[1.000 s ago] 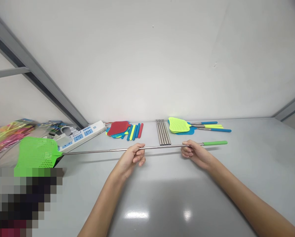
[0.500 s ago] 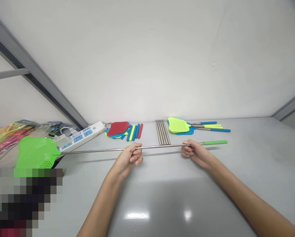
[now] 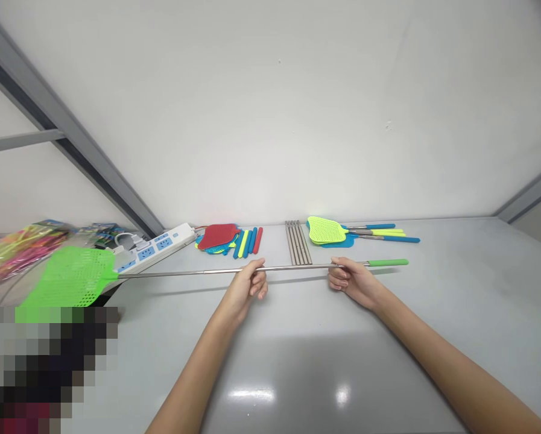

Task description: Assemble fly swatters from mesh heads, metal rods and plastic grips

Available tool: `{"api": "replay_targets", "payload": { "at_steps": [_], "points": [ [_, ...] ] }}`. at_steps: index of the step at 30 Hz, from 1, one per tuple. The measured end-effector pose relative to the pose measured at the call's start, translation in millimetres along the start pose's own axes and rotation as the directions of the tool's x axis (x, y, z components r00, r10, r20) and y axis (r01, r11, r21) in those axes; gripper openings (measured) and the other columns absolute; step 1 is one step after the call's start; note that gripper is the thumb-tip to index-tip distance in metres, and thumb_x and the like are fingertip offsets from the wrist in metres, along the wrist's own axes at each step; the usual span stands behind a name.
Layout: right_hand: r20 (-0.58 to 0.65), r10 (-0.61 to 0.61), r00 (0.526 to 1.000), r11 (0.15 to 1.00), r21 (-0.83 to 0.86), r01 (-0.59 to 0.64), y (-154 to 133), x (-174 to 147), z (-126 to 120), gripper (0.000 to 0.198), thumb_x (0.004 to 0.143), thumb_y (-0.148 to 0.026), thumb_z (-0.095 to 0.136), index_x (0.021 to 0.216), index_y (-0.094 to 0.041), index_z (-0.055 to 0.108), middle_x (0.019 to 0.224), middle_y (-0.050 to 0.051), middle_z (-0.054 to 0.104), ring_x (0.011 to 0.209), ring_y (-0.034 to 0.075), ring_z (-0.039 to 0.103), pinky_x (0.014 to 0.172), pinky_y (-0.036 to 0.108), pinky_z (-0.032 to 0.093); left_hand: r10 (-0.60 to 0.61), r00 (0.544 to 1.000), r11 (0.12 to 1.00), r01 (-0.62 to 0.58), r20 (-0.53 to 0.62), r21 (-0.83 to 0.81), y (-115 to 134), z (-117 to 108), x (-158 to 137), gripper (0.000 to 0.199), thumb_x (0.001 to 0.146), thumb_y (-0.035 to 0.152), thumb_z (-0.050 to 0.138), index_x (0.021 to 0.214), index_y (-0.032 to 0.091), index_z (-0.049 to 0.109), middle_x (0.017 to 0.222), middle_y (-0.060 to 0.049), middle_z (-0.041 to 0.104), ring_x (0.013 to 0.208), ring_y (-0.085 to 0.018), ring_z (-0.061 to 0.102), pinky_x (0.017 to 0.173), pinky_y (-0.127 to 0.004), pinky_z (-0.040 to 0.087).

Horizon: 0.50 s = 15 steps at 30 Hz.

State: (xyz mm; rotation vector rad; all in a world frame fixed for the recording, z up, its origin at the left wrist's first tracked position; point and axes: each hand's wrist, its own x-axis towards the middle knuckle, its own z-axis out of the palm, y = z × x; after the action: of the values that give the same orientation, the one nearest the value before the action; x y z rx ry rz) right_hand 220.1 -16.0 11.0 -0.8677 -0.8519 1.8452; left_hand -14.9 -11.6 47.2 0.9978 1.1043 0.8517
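Across the middle of the frame, the left hand [image 3: 245, 290] and right hand [image 3: 354, 283] pinch the metal rod [image 3: 297, 267] of the green swatter [image 3: 73, 272] — spaced well apart, probably to steady its long, thin length — above the desk [image 3: 469, 301].

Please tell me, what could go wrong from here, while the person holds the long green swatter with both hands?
The green swatter head overlaps the near end of the power strip in this view, so a sideways swing might knock a plug.
The thin rod reaches far beyond the left hand, so that end could dip or bend.
The metal tubes lie just beyond the rod; a forward push might scatter them.
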Motion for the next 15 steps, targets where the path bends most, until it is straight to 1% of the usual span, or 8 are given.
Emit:
{"api": "replay_targets", "payload": {
  "at_steps": [4,7,10,15],
  "points": [
    [0.034,0.010,0.999,1.000,0.023,-0.011,1.2,-0.6,2.0,0.039,0.075,-0.035,0.050,0.044,-0.018,0.031,0.047,-0.006,0.017,0.043,0.008,0.021,0.046,0.026,0.023,0.082,0.997,0.996,-0.082,-0.009,0.038,-0.3,4.7,-1.1,0.042,0.076,0.040,0.040,0.043,0.019,0.023,0.035,0.007,0.019,0.036,-0.007,0.032,0.048,-0.022,0.030],
    [0.049,0.019,0.999,0.999,0.040,-0.021,2.7,-1.5,5.8,0.039,0.075,-0.035,0.049,0.045,-0.017,0.032,0.047,-0.005,0.018,0.043,0.008,0.021,0.046,0.026,0.023,0.122,0.992,0.990,-0.120,-0.022,0.076,0.1,8.6,-2.5,0.041,0.076,0.040,0.041,0.043,0.019,0.027,0.036,0.007,0.022,0.036,-0.007,0.033,0.046,-0.022,0.030],
    [0.032,0.012,0.999,0.999,0.037,-0.013,4.1,-2.2,9.4,0.040,0.074,-0.036,0.050,0.045,-0.017,0.032,0.046,-0.005,0.018,0.043,0.008,0.022,0.046,0.026,0.023,0.141,0.990,0.985,-0.139,-0.016,0.104,-0.1,11.3,-3.9,0.040,0.075,0.041,0.042,0.044,0.018,0.029,0.037,0.006,0.025,0.037,-0.008,0.035,0.046,-0.022,0.031],
    [-0.002,-0.051,0.999,0.998,0.039,0.051,5.9,-1.9,10.3,0.040,0.074,-0.034,0.050,0.043,-0.017,0.031,0.046,-0.006,0.016,0.042,0.008,0.022,0.046,0.025,0.023,0.143,0.990,0.982,-0.144,0.015,0.124,-1.6,12.6,-4.4,0.039,0.075,0.044,0.042,0.047,0.018,0.033,0.038,0.005,0.032,0.041,-0.009,0.037,0.046,-0.021,0.032]
  ]
}}
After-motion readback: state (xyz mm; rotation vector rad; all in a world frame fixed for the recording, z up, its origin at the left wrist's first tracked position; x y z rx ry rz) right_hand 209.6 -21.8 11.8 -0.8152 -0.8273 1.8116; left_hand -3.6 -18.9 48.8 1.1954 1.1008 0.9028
